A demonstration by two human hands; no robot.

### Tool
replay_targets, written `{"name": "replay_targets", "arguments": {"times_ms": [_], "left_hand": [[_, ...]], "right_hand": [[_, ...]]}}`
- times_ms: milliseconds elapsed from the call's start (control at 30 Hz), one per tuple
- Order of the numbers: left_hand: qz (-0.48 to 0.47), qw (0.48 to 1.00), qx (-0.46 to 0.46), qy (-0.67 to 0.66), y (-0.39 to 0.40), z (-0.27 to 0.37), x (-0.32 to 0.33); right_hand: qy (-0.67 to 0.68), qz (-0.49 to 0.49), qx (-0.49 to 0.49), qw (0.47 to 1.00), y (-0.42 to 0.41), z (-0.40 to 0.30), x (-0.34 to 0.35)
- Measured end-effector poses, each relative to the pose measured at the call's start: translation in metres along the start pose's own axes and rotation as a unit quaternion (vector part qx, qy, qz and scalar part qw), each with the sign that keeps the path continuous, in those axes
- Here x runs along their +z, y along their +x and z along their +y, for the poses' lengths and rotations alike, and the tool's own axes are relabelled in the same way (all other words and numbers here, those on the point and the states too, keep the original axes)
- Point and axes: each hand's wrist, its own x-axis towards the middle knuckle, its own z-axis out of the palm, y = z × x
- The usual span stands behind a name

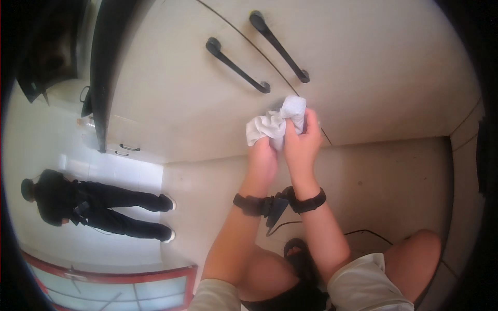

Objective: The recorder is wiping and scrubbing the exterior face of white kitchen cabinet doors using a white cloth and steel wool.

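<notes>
A crumpled white cloth (268, 124) is bunched between my two hands in front of the cabinet doors. With thumb and fingers, my right hand (303, 140) grips its folded right end. My left hand (263, 157) is on the cloth's lower left part, which covers those fingers. Just beyond the cloth, a black bar handle (238, 67) is fixed to the left cabinet door (163, 89). Another black bar handle (280, 48) is on the right door (369, 70), across a thin dark seam. Whether the cloth touches the door is unclear.
A person in dark clothes (58, 198) stands at the left, facing away. Below them is a red-framed glazed panel (155, 289). A dark cable (365, 231) runs by my knees over the pale floor (381, 182). A dark countertop edge (102, 77) borders the cabinet.
</notes>
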Motion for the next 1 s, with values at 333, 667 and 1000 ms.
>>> {"name": "replay_targets", "arguments": {"times_ms": [333, 667, 1000], "left_hand": [[0.344, 0.915, 0.129, 0.168, 0.011, -0.069, 0.070], [0.336, 0.920, 0.006, 0.201, -0.002, -0.129, 0.087], [0.189, 0.852, 0.328, 0.361, 0.025, -0.050, 0.087]], "right_hand": [[0.022, -0.063, 0.081, 0.994, 0.034, 0.008, -0.103], [-0.017, -0.011, 0.239, 0.971, 0.042, 0.064, -0.161], [0.064, 0.005, 0.025, 0.998, 0.067, -0.030, -0.053]]}}
